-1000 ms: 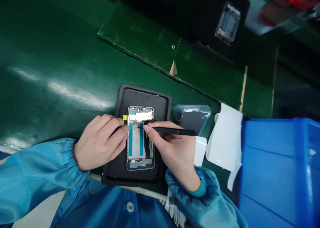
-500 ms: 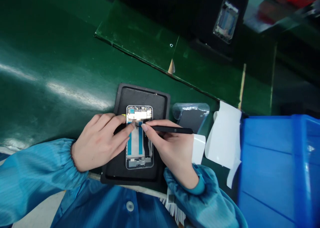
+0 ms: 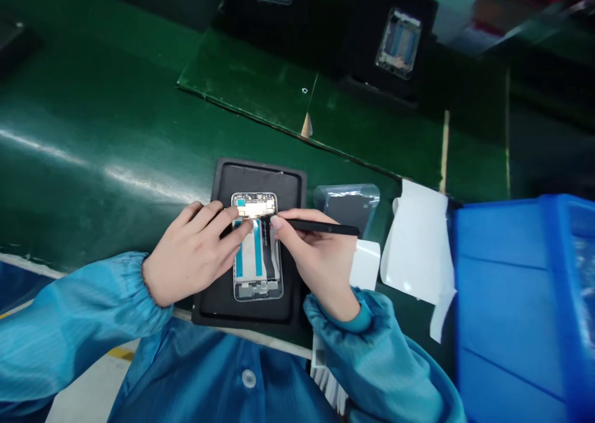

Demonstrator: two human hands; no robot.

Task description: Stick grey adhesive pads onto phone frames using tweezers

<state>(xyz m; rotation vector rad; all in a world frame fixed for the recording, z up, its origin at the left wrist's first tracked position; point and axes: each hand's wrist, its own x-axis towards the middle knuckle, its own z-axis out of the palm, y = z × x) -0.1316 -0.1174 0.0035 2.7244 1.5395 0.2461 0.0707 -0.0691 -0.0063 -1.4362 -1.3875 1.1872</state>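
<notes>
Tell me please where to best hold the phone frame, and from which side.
Pinch the phone frame by its long edges at the end nearest you, from that side: it lies flat, clear of the left hand and right hand; the circuit board sits at the far end.
</notes>
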